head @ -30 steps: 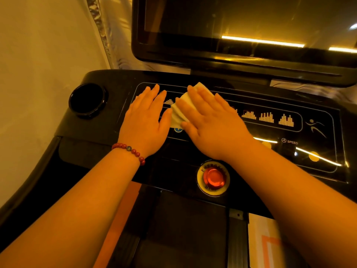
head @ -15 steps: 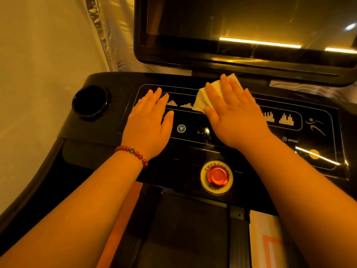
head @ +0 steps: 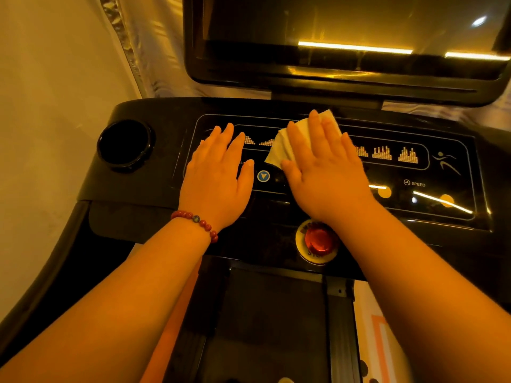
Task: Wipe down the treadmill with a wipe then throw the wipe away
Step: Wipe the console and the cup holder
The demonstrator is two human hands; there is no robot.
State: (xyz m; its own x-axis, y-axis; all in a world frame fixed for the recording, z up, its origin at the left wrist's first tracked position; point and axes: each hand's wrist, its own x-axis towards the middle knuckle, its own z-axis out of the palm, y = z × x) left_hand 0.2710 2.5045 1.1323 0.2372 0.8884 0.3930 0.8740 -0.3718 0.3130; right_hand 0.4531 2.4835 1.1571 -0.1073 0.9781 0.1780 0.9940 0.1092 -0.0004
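The black treadmill console (head: 431, 222) fills the middle of the head view, with lit program icons and a SPEED label. My right hand (head: 323, 172) lies flat on a white folded wipe (head: 279, 150) and presses it onto the panel's middle. The wipe sticks out to the left of and above my fingers. My left hand (head: 218, 178), with a red bead bracelet on its wrist, rests flat on the panel's left part, fingers spread, holding nothing.
A dark screen (head: 345, 37) rises behind the console. A round cup holder (head: 125, 145) sits at the console's left end. A red emergency stop button (head: 318, 240) lies just below my right wrist. The belt (head: 273, 327) runs below, a pale wall at the left.
My right hand slid the wipe rightward and up across the panel from beside my left hand, then slightly back left. My left hand stayed in place.
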